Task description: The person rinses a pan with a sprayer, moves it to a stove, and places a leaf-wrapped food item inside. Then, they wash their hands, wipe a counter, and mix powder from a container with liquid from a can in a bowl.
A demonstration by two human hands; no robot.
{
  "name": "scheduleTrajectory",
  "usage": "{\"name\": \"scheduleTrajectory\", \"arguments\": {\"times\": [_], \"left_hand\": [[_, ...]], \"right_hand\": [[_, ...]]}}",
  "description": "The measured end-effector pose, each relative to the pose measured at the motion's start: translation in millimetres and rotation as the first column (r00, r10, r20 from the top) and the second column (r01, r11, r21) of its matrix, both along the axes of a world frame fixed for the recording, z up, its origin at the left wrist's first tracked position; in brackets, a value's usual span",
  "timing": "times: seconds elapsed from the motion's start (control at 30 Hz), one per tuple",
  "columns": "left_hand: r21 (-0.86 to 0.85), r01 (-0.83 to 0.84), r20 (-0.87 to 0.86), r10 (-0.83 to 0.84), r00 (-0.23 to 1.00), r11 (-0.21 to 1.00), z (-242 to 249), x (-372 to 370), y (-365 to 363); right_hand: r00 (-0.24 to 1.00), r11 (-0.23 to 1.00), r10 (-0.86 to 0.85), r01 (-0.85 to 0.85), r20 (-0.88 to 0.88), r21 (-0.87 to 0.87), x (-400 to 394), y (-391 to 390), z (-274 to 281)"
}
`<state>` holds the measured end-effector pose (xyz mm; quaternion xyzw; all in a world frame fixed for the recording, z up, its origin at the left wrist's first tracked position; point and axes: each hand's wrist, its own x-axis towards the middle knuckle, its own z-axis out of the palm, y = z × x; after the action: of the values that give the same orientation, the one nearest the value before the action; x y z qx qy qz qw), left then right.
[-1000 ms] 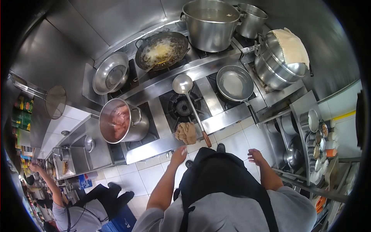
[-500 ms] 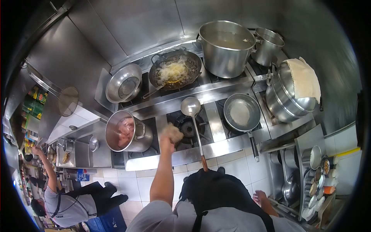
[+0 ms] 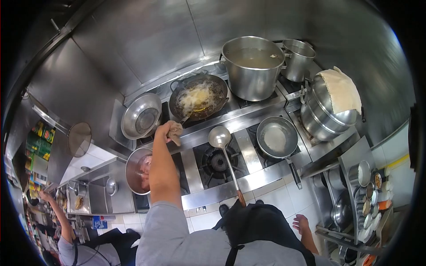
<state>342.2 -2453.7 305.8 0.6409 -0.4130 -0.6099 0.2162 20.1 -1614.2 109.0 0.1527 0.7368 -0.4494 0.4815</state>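
Observation:
My left hand is closed on a crumpled beige cloth, which hangs out on its right side. It is right at the end of a metal handle that sticks out from the wok. Pale yellow food bubbles in dark oil inside that wok. Below my left forearm, a steel pot with raw pinkish meat is partly hidden. Low at my right side, my right hand hangs with its fingers apart and nothing in them.
A ladle lies across the front burner, beside a frying pan. Behind stand a large stockpot and a smaller pot. A steel bowl sits left of the wok, a cloth-topped steamer right. Another person works at left.
My left hand has moved up and left with the cloth, from over the front burner to the wok's handle. My right hand stays low at my side. The view has shifted slightly.

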Motion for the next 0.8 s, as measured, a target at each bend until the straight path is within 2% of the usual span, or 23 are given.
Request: {"name": "scheduleTrajectory", "arguments": {"times": [0.03, 0.07, 0.13, 0.17, 0.2, 0.23, 0.27, 0.3, 0.33, 0.37, 0.43, 0.47, 0.5, 0.57, 0.6, 0.63, 0.67, 0.7, 0.73, 0.8], "left_hand": [[0.05, -0.023, -0.069, 0.026, 0.997, 0.998, -13, -7, -3], [0.048, -0.01, -0.069, 0.013, 0.998, 0.999, -10, -16, 10], [0.044, 0.09, -0.307, -0.072, 0.949, 0.995, 3, -33, 46], [0.04, 0.138, -0.424, -0.108, 0.899, 0.99, -23, -36, 39], [0.034, 0.082, -0.529, -0.052, 0.847, 0.996, -38, -46, 45], [-0.006, 0.101, -0.575, -0.086, 0.814, 0.995, -36, -56, 59], [-0.047, 0.116, -0.617, -0.12, 0.778, 0.992, -32, -65, 73], [-0.037, 0.127, -0.657, -0.119, 0.744, 0.991, -34, -72, 79], [-0.025, 0.138, -0.695, -0.117, 0.709, 0.99, -37, -79, 84], [0.03, 0.071, -0.727, -0.026, 0.686, 0.997, -36, -88, 93], [0.026, 0.06, -0.744, -0.02, 0.668, 0.998, -41, -102, 97], [0.026, 0.046, -0.758, -0.01, 0.653, 0.999, -34, -110, 102], [0.016, 0.094, -0.736, -0.052, 0.675, 0.995, -28, -115, 110], [0.027, 0.097, -0.763, -0.042, 0.645, 0.995, -28, -123, 112], [0.039, 0.1, -0.789, -0.031, 0.614, 0.994, -28, -129, 111], [0.021, 0.051, -0.753, -0.017, 0.658, 0.998, -13, -134, 120], [0.018, 0.055, -0.753, -0.023, 0.657, 0.998, -10, -138, 119], [-0.021, -0.019, -0.738, -0.003, 0.675, 1.0, -9, -141, 116], [-0.061, -0.093, -0.724, 0.02, 0.69, 0.994, -10, -144, 114], [-0.078, -0.091, -0.739, 0.004, 0.674, 0.993, -17, -149, 110]], "right_hand": [[1.0, 1.0, -0.009, 0.009, 0.003, -0.017, 12, -2, -4], [1.0, 1.0, -0.022, 0.022, 0.004, -0.02, 24, -3, -3], [0.998, 0.999, -0.007, 0.004, 0.055, 0.054, 44, -5, -2], [0.991, 0.992, 0.121, -0.12, -0.05, 0.027, 52, 7, -14], [0.958, 0.972, 0.236, -0.236, -0.165, 0.02, 59, 25, -36], [0.879, 0.924, 0.374, -0.38, -0.296, 0.039, 63, 47, -63], [0.704, 0.821, 0.536, -0.563, -0.466, 0.094, 66, 73, -95], [0.46, 0.69, 0.648, -0.692, -0.607, 0.212, 71, 96, -125], [0.218, 0.576, 0.692, -0.741, -0.688, 0.344, 75, 118, -149], [-0.023, 0.479, 0.696, -0.73, -0.717, 0.488, 78, 137, -173], [0.105, 0.523, 0.703, -0.747, -0.704, 0.411, 77, 137, -146], [0.231, 0.566, 0.702, -0.755, -0.674, 0.331, 75, 133, -132], [0.231, 0.568, 0.7, -0.753, -0.676, 0.331, 73, 122, -123], [0.631, 0.79, 0.566, -0.599, -0.531, 0.13, 70, 100, -107], [0.789, 0.879, 0.451, -0.474, -0.418, 0.053, 68, 86, -99], [0.907, 0.945, 0.311, -0.326, -0.285, -0.005, 66, 72, -90], [0.974, 0.982, 0.174, -0.183, -0.147, -0.052, 62, 59, -81], [1.0, 0.998, 0.018, -0.019, -0.013, -0.067, 59, 46, -72], [1.0, 0.997, 0.014, -0.015, -0.013, -0.071, 55, 24, -52], [0.984, 0.986, -0.163, 0.164, 0.077, -0.002, 49, -3, -24]]}}
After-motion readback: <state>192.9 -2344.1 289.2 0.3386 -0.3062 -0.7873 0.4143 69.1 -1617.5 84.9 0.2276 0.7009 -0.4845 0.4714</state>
